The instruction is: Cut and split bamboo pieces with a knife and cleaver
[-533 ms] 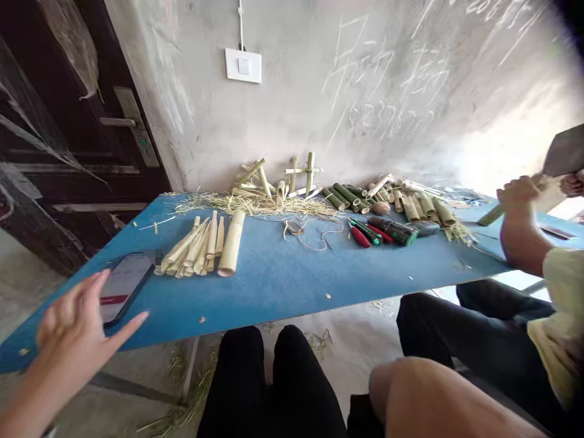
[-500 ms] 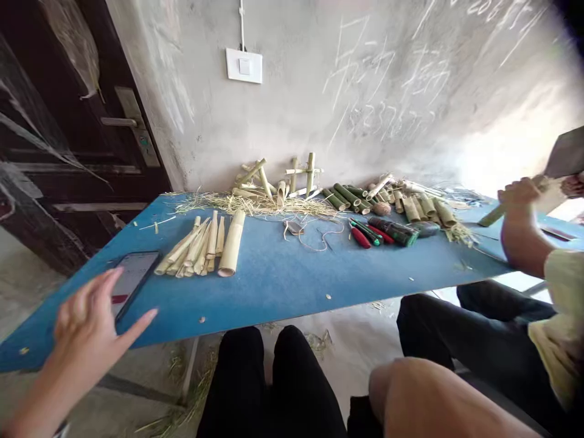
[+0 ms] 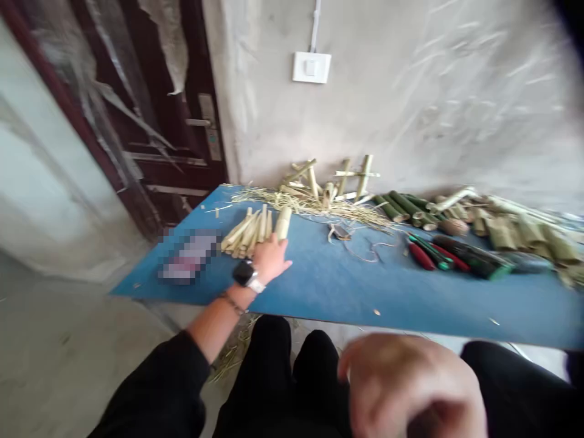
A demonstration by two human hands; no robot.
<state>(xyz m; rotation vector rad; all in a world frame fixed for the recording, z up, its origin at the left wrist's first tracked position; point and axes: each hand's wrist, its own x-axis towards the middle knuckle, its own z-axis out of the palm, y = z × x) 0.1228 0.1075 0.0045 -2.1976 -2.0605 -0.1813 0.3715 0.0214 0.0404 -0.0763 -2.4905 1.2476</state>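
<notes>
My left hand (image 3: 271,258), with a dark watch at its wrist, is over the lower end of a thick pale bamboo tube (image 3: 283,223). Its thumb points away to the right, apart from the fingers, and whether it touches the tube is unclear. Left of the tube lies a fan of thin split bamboo pieces (image 3: 249,232). Close to the camera at the bottom, my right hand (image 3: 410,383) is blurred, with its fingers bent; anything inside it is hidden.
Straw (image 3: 337,212) and small bamboo frames (image 3: 364,175) lie at the back of the blue table (image 3: 328,298). A pixelated phone (image 3: 189,257) is at the left. Red and green handled tools (image 3: 440,253) and green bamboo tubes (image 3: 404,207) are at the right.
The view has swung left. My left hand has moved from beside the phone to the thick tube. My right hand has come into view; the person working at the right has left it.
</notes>
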